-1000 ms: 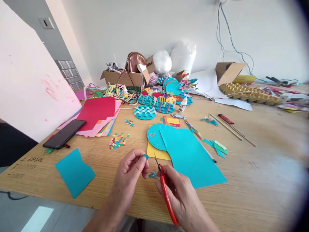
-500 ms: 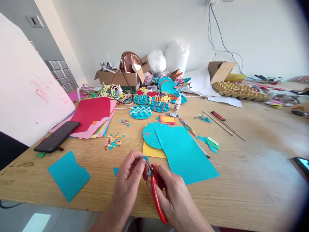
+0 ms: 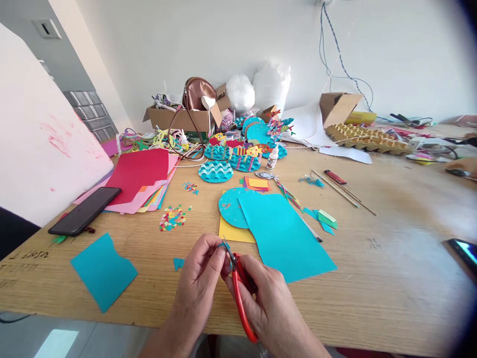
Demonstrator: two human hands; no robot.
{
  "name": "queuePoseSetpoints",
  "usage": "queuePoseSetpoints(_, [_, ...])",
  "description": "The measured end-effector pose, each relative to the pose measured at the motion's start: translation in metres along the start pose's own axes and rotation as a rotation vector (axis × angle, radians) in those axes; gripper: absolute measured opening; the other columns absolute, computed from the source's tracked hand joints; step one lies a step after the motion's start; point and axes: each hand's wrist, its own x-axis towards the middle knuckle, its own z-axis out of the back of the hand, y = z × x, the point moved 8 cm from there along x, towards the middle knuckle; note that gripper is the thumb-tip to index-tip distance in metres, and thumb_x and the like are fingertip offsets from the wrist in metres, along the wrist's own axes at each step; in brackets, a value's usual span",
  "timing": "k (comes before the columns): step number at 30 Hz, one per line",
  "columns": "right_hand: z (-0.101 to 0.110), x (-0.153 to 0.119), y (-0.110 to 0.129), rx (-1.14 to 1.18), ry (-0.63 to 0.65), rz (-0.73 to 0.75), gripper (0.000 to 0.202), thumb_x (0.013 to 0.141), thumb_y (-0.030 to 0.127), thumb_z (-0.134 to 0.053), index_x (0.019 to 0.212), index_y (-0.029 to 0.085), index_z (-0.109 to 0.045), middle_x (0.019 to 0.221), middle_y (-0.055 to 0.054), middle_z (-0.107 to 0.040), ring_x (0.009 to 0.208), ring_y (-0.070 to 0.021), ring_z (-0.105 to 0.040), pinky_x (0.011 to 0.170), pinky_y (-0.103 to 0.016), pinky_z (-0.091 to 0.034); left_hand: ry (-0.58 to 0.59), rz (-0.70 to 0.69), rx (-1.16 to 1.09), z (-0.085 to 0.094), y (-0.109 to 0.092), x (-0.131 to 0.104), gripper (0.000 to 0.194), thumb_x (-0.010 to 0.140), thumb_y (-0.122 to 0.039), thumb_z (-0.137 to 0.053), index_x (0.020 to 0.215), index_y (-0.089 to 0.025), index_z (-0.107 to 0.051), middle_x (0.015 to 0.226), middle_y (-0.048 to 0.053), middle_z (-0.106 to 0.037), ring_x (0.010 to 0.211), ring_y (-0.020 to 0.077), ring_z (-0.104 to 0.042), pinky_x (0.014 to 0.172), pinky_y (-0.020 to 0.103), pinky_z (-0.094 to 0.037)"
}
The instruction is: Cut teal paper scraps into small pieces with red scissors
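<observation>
My left hand (image 3: 204,266) pinches a small piece of blue paper (image 3: 224,245) between thumb and fingers; most of the piece is hidden. My right hand (image 3: 266,293) is closed around the red handles of a pair of scissors (image 3: 241,308). The scissor blades point away from me and lie across the blue piece. Beyond my hands, a large sheet of blue paper (image 3: 288,238) partly covers a blue paper disc (image 3: 234,206) and a yellow sheet (image 3: 233,232). A small blue scrap (image 3: 178,264) sits just left of my left hand.
On the left lie a cut blue sheet (image 3: 104,273), a black phone (image 3: 85,211) and a stack of coloured paper (image 3: 139,174). Coloured paper dots (image 3: 173,219) are piled nearby. Farther back stand blue paper decorations (image 3: 215,171) and a glue bottle (image 3: 273,159). Thin sticks (image 3: 335,189) lie right.
The scissor blades have shifted slightly against the blue piece, with a tip now showing above it. Both hands stay nearly in place; the whole view has moved a little.
</observation>
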Motion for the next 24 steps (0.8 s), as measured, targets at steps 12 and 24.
queuePoseSetpoints(12, [0.0009, -0.0051, 0.0005, 0.026, -0.007, 0.043, 0.018, 0.084, 0.025, -0.042, 0.066, 0.021, -0.043, 0.056, 0.004, -0.046, 0.048, -0.0109, -0.04, 0.047, -0.022, -0.028, 0.076, -0.008, 0.014, -0.0016, -0.0043, -0.0017, 0.015, 0.087, -0.024, -0.051, 0.075, -0.019, -0.056, 0.063, -0.003, -0.053, 0.059, 0.0096, -0.05, 0.056, 0.018, -0.042])
queuePoseSetpoints(24, [0.0021, -0.0081, 0.0017, 0.06, -0.006, 0.074, 0.022, 0.085, 0.025, -0.045, 0.065, 0.022, -0.035, 0.055, 0.006, -0.043, 0.047, -0.0095, -0.036, 0.046, -0.02, -0.026, 0.071, -0.013, 0.023, 0.0008, -0.0035, -0.0016, 0.014, 0.089, -0.024, -0.049, 0.078, -0.02, -0.056, 0.063, -0.005, -0.053, 0.059, 0.0084, -0.05, 0.055, 0.017, -0.043])
